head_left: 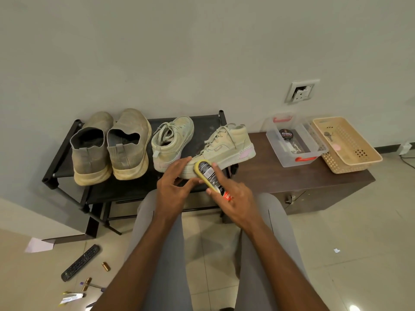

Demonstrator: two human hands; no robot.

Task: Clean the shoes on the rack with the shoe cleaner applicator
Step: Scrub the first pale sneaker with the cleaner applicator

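A pale high-top sneaker (226,147) lies across the right end of the black shoe rack (62,158), its toe toward me. My left hand (174,185) holds that toe, fingers curled around it. My right hand (233,198) grips the shoe cleaner applicator (207,173), a yellow oval with a black label, its far end against the sneaker's toe. The matching high-top (171,142) stands behind. A pair of grey knit slip-on shoes (110,144) sits at the rack's left, heels toward me.
A low brown cabinet (292,176) right of the rack carries a clear plastic box (296,142) with a polish tin and a beige basket (345,144). A remote control (80,262) and small items lie on the tiled floor at lower left. My knees are below the hands.
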